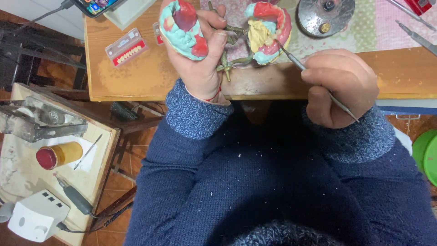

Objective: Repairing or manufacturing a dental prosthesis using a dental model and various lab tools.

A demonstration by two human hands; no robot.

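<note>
The left hand is closed around a hinged metal articulator carrying two lumpy teal-and-red dental casts, held over the wooden bench. The right hand pinches a slim steel carving tool, its tip touching the yellowish wax of the right-side cast.

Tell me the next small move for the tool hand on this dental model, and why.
Probably ease the thin metal tool slightly along the yellowish wax: its tip already meets the open model's right half, the right hand grips it pen-like, and the left hand steadies the hinged frame.
</note>
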